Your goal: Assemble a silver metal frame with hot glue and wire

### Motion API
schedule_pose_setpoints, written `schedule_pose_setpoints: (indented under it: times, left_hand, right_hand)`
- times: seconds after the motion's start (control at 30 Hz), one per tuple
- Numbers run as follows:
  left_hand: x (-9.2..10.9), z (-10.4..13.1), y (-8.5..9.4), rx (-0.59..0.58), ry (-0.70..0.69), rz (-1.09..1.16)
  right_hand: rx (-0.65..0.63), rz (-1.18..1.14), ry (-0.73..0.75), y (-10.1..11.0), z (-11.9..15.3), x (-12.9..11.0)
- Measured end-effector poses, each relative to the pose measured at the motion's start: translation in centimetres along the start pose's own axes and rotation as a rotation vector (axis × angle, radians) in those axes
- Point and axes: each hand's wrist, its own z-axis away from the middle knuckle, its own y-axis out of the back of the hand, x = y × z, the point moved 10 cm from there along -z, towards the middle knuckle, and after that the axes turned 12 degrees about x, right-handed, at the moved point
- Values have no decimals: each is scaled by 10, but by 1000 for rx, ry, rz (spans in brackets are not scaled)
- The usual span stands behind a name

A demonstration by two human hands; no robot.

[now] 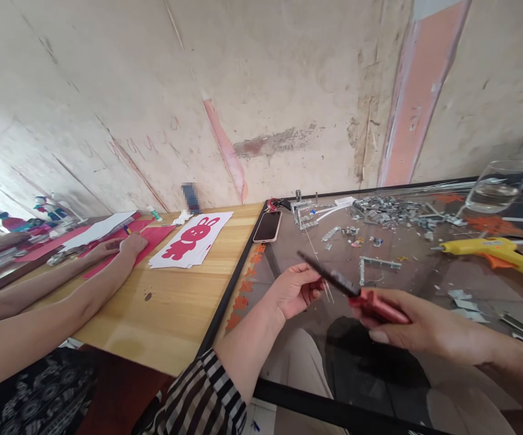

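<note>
My right hand (410, 323) is wrapped around the red handle of a knife (334, 275) whose long dark blade points up and left. The blade crosses just beside the fingertips of my left hand (298, 290). My left fingers are pinched on thin pale strips (328, 291), which stick out below the blade; one thin length also runs up toward a small silvery frame (304, 214). An L-shaped silvery piece (379, 263) lies on the glass tabletop beyond my right hand.
Silvery scraps (388, 211) are heaped at the back, near a glass of water (492, 190). A yellow glue gun (492, 249) lies right. A phone (268, 227) rests by the table's left edge. On the wooden table, another person's hands (130, 244) work over red paper beside a rabbit print (191, 240).
</note>
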Motion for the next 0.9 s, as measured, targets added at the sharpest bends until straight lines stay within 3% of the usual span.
schedule_pose_setpoints:
  times: [0.1,0.23,0.53,0.9]
  left_hand:
    - [-1,1,-3,-4,-19,-63]
    - [-4,3,-6,13,-21,-105]
    - [-11,6,-16,-9,7,-76]
    - [-17,6,-18,-31,8,-92]
  right_hand:
    - [69,-118,-67,5,-6,7]
    - [182,-136,-45,8,-10,11]
    - [208,88,88,-1,-8,1]
    - [214,179,112,-1,-9,-4]
